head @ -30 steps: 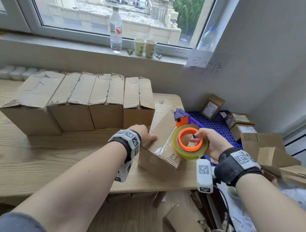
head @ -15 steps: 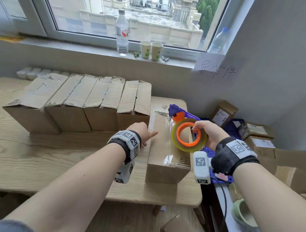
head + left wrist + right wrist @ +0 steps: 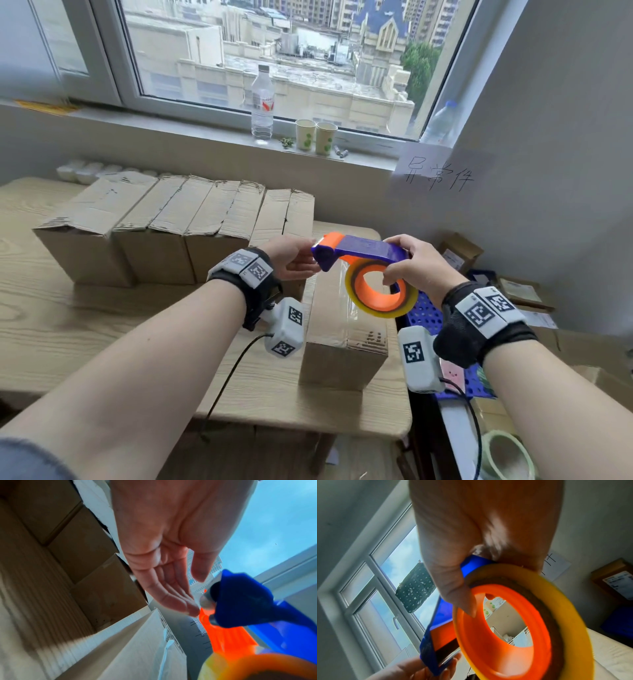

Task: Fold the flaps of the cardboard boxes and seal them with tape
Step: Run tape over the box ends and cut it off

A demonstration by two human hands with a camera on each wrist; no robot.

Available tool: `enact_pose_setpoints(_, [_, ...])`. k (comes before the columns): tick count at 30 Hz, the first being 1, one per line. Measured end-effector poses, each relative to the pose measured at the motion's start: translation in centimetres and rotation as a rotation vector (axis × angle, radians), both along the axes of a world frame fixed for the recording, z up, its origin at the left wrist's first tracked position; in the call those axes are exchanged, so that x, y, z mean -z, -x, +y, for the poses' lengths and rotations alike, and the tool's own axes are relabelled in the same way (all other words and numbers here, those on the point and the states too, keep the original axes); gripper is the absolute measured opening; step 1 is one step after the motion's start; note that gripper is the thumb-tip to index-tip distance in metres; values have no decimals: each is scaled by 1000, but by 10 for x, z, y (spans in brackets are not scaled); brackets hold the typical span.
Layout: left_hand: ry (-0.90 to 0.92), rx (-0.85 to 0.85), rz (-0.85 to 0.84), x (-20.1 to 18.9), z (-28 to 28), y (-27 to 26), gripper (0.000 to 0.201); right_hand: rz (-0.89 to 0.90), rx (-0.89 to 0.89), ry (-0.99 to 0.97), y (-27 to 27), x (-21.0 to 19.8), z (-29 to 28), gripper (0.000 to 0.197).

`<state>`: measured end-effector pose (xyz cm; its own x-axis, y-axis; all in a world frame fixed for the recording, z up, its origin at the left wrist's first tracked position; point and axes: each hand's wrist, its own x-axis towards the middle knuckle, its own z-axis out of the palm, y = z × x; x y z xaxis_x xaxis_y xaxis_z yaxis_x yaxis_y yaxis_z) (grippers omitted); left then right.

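My right hand (image 3: 407, 267) grips a blue and orange tape dispenser (image 3: 363, 250) with a yellowish roll (image 3: 380, 294), held level above a closed cardboard box (image 3: 342, 339) with clear tape along its top. In the right wrist view the thumb (image 3: 462, 601) hooks into the orange core of the tape dispenser (image 3: 505, 635). My left hand (image 3: 294, 257) is at the dispenser's front end. In the left wrist view the left hand (image 3: 171, 588) has straight fingers, their tips touching the orange nose of the dispenser (image 3: 240, 608), thumb apart. The box (image 3: 137, 649) lies below.
Several closed untaped boxes (image 3: 171, 233) stand in a row at the back of the wooden table (image 3: 68, 325). A bottle (image 3: 262, 106) and two paper cups (image 3: 315, 137) are on the sill. A blue crate (image 3: 424, 315) with small boxes sits right of the table's edge.
My right hand lifted the dispenser off the box and turned it level. My left hand left the box's side and rose to the dispenser's front end.
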<state>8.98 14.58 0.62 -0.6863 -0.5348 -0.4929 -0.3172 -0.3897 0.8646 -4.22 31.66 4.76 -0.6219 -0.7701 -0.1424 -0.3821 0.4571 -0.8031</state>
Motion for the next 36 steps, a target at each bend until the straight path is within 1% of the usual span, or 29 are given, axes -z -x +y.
enact_pose_setpoints(4, [-47, -24, 10, 0, 3, -10, 17, 11, -7, 9, -11, -2, 7, 50])
enact_pose_setpoints(7, [-74, -15, -17, -1, 8, -17, 3, 32, -27, 14, -17, -2, 11, 51])
enact_pose_setpoints(13, [-111, -39, -78, 4, 12, -27, 18, 59, -69, 28, -26, -3, 16, 56])
enact_pose_setpoints(18, [-141, -51, -94, 4, 16, -36, 10, 14, -117, 78, -32, -5, 19, 63])
enact_pose_setpoints(21, [-85, -50, -116, 7, 17, -38, 6, 16, -152, 81, -33, -4, 18, 65])
enact_pose_setpoints(24, [5, -58, -130, 9, 20, -36, 14, 15, -185, 84, -36, -3, 19, 65])
enact_pose_setpoints(26, [53, -69, -137, 10, 21, -36, 18, 13, -213, 68, -35, -4, 20, 65])
enact_pose_setpoints(28, [79, -51, -152, 13, 22, -38, 16, 13, -257, 30, -35, -5, 23, 64])
enact_pose_setpoints(31, [49, -27, -165, 20, 23, -45, 9, 46, -295, -39, -32, -3, 32, 65])
enact_pose_setpoints(36, [37, -52, -249, 45, 13, -76, 13, 114, -271, -138, -13, -2, 66, 67])
